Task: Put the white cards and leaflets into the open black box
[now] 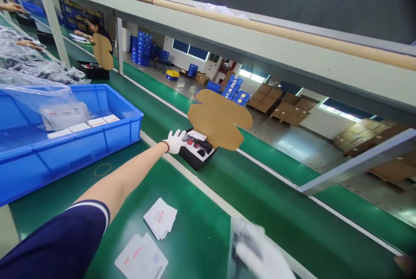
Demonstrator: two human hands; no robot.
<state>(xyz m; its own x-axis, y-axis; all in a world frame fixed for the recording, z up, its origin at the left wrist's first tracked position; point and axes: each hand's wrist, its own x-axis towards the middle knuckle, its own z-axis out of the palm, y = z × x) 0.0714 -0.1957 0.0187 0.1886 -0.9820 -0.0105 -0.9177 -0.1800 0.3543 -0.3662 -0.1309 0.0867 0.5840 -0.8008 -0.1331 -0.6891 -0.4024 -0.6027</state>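
Fingers (180, 136) of the gloved left hand (175, 141) lay spread and nearly flat against the near edge of a small black box (198, 152), touching it rather than closing round it. The box stood open on the green conveyor belt (260, 201), just beyond the white strip that divides belt from counter (182, 227). Its brown cardboard lid flap (218, 118) stood up behind it, and inside lay dark parts, something red and a white slip.

The left arm was stretched far forward to reach it, bare from a wrist band back to a navy sleeve with white trim. The right hand (260, 255), also gloved, was low at the near edge and blurred; it seemed to grip a clear plastic bag (242, 233) with something dark inside, though how tightly its fingers were closed could not be told.

On the counter near the body lay two white packets with red print (160, 218), and to the left stood a blue bin (74, 149) holding white boxes and plastic wrap.

Judging by the reach, the step in hand looked like taking hold of the boxed set on the belt, perhaps to steady it or draw it closer. With only an open palm on one edge, any pull would likely call for the fingers to hook over the rim first, since the box could swivel and the raised flap could fold down.
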